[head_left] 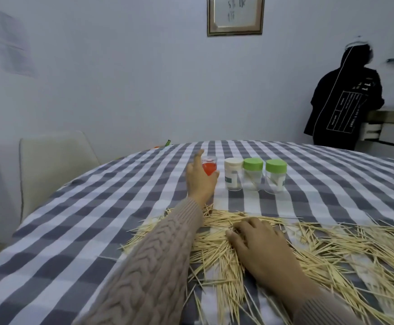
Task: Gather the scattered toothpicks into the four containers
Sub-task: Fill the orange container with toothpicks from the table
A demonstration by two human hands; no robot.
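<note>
Four small clear containers stand in a row on the checked tablecloth: one with a red inside (208, 165), one with a white lid (233, 174), and two with green lids (253, 174) (275, 175). My left hand (200, 178) curls round the red container, thumb on its right side and index finger raised. A wide heap of toothpicks (332, 245) lies scattered on the near side of the table. My right hand (259, 245) rests palm down on the heap, fingers bent into the toothpicks.
The round table (97, 219) is covered by a grey and white checked cloth. A pale chair (52, 165) stands at its left. A person in a black hooded jacket (346, 99) stands at the far right by a counter.
</note>
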